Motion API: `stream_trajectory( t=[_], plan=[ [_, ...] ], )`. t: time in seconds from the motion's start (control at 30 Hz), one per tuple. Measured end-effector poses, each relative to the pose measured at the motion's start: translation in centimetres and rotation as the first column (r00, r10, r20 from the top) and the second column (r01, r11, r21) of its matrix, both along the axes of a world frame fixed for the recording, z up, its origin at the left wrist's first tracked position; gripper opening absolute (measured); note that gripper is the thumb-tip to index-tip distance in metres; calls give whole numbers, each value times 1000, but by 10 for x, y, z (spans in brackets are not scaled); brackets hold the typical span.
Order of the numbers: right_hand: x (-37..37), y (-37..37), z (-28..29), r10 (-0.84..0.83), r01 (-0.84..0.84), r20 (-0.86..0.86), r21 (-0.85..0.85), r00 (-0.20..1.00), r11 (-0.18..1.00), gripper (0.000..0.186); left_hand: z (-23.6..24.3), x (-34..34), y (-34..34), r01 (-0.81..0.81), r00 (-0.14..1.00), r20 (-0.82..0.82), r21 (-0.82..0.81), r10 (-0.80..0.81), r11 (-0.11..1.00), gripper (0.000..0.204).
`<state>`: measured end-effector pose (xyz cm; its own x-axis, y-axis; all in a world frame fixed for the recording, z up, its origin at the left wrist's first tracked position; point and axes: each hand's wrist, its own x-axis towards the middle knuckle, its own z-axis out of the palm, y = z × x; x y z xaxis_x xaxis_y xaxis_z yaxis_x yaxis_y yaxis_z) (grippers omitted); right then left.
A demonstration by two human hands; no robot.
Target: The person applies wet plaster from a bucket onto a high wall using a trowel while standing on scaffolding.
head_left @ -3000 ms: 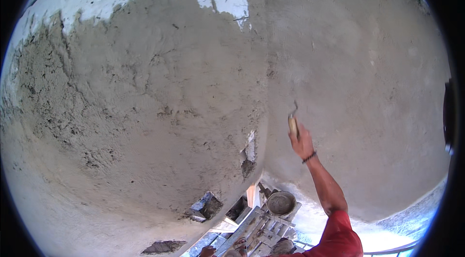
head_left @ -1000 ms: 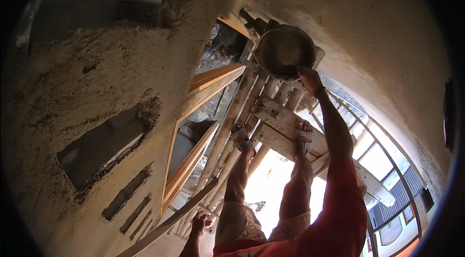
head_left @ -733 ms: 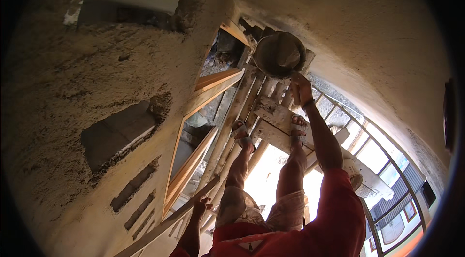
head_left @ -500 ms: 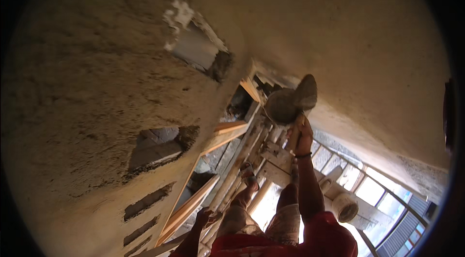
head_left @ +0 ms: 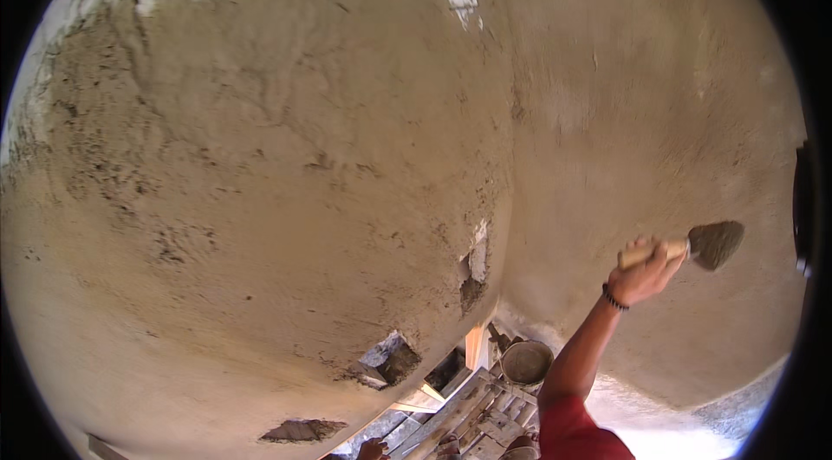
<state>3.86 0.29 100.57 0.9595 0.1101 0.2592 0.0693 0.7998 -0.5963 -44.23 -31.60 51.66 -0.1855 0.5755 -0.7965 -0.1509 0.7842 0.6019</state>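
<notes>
My right hand (head_left: pixel 648 275), with a dark bead bracelet at the wrist, is wrapped round the wooden handle of a trowel (head_left: pixel 716 244). The trowel is raised at the right, its blade pointing right and carrying wet grey mortar. Behind it stands the right-hand plastered wall (head_left: pixel 598 139); I cannot tell whether the blade touches it. Only part of my left hand (head_left: pixel 373 450) shows, low at the bottom edge, dark and small, its fingers unclear. Down in the corner, left of my right forearm, sits a round bucket (head_left: pixel 527 340) with grey mortar inside.
The left wall (head_left: pixel 286 174) has rough wet plaster, bare white patches near its top, and several rectangular openings, one opening (head_left: pixel 390 360) low near the corner. Below lie wooden planks (head_left: pixel 468 408) underfoot, with my feet on them, and pale timber pieces (head_left: pixel 475 346).
My right hand has risen from above the bucket to the right with the trowel, now carrying mortar. My view has tilted up, showing more wall; the left hand sits lower in it.
</notes>
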Motion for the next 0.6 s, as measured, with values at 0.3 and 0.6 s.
stream_trajectory(
  t=[0.3, 0.6],
  plan=[
    [-74, 147, 12, 471, 434, 805, -592, 361, 680, 53, 10, -15, -5, -23, 1000, -2, -125, 23, 992, 38],
    [-29, 22, -100, 805, -428, 172, -774, 568, 467, 49, 1, -21, -19, -58, 998, 3, -113, 59, 992, 32]
  ],
)
